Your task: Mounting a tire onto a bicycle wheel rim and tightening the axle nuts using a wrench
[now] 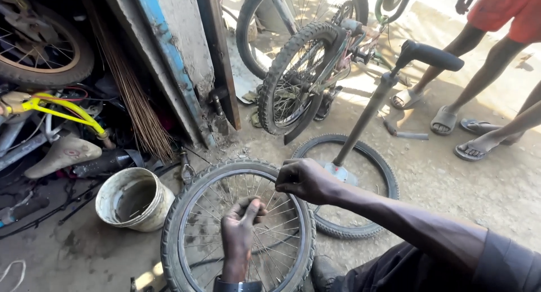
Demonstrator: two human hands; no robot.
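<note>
Spokes of one black-tyred bicycle wheel (186, 224) are pinched by the left hand (239, 227), while its rim is gripped by the right hand (304, 180). One loose black tyre (378, 173), one floor pump (369, 109) and one white bucket (134, 199) are seen nearby.

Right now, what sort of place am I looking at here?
Most likely an open-air bicycle repair spot on bare ground. Both hands, left hand and right hand, work on a spoked wheel; a floor pump stands on a loose tyre, with a bicycle behind.

- You have two hands in view, the left (239, 227) and the right (304, 179).
- One spoked wheel (186, 213) near you.
- One loose tyre (389, 185) on the ground.
- One floor pump (372, 109).
- One white bucket (135, 199), left.
- Two bicycles (307, 72) far.
</note>
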